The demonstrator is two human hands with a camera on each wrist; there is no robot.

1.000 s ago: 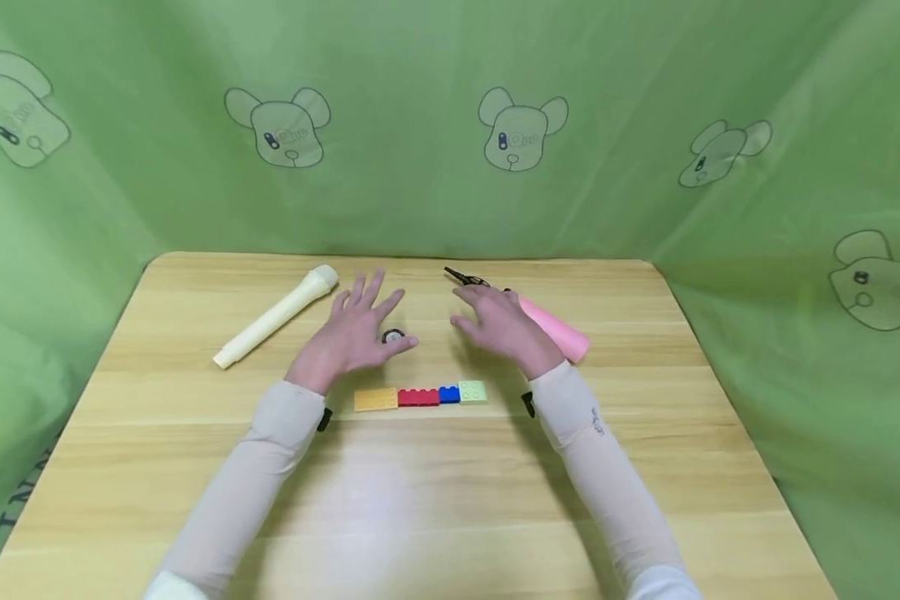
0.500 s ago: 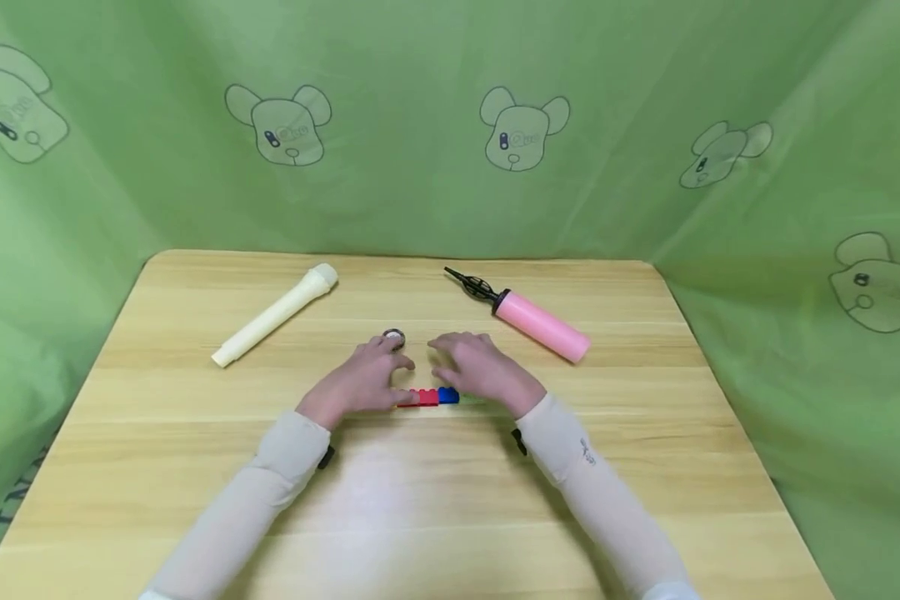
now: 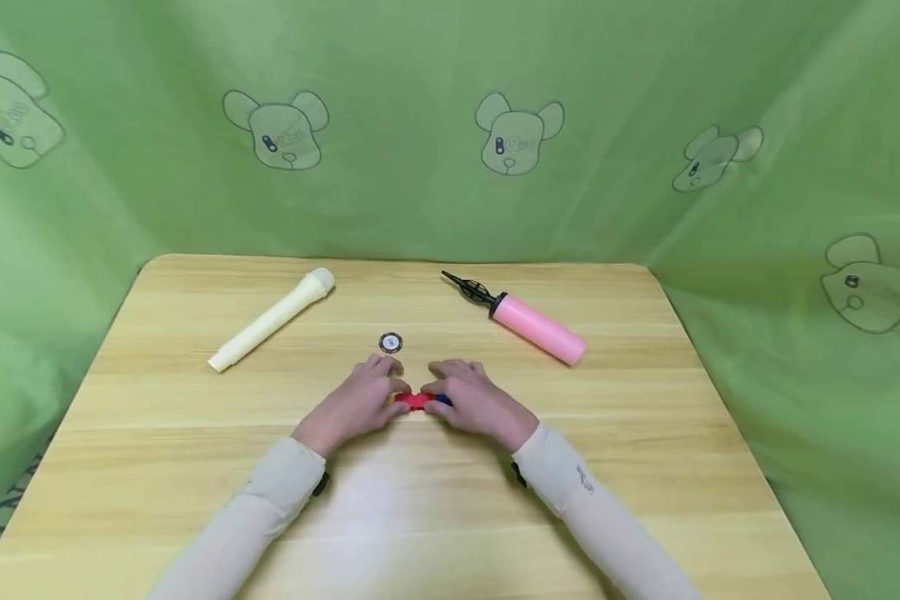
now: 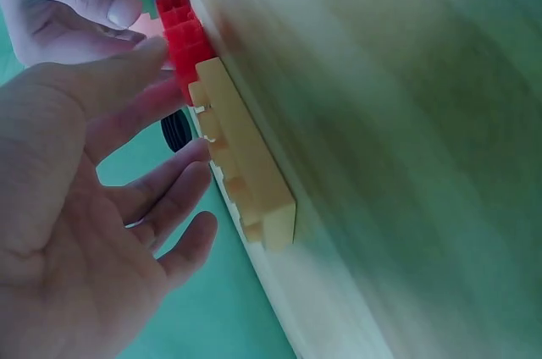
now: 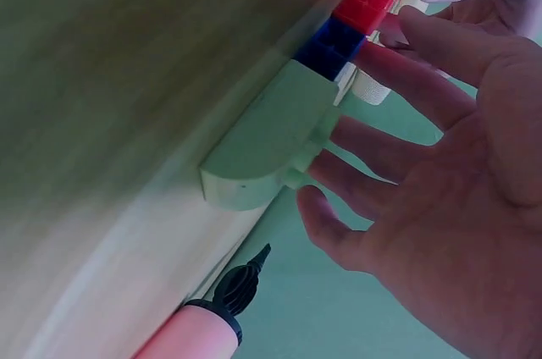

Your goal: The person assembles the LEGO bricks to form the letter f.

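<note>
A row of toy building bricks lies on the table. Its middle red brick [image 3: 416, 402] has both hands around it. My left hand [image 3: 356, 404] has thumb and index finger right at the red brick, its other fingers loosely spread over the yellow brick [image 4: 246, 156]. My right hand [image 3: 480, 402] mirrors it, thumb tip by the red brick and index finger beside the blue brick [image 5: 330, 47]. Its remaining fingers hover by the studs of the light green brick [image 5: 271, 135]. In the head view the hands cover the yellow and green bricks.
Behind the hands lies a poker chip [image 3: 391, 342]. A cream toy microphone [image 3: 273, 321] rests at the back left, a pink balloon pump [image 3: 537, 327] at the back right. Green printed curtains [image 3: 405, 183] border the wooden table [image 3: 420, 517] at the back and sides.
Both hands have come down and back toward the person, from beyond the brick row onto it, and drawn closer together. The poker chip and pump are uncovered. The bricks stay in place.
</note>
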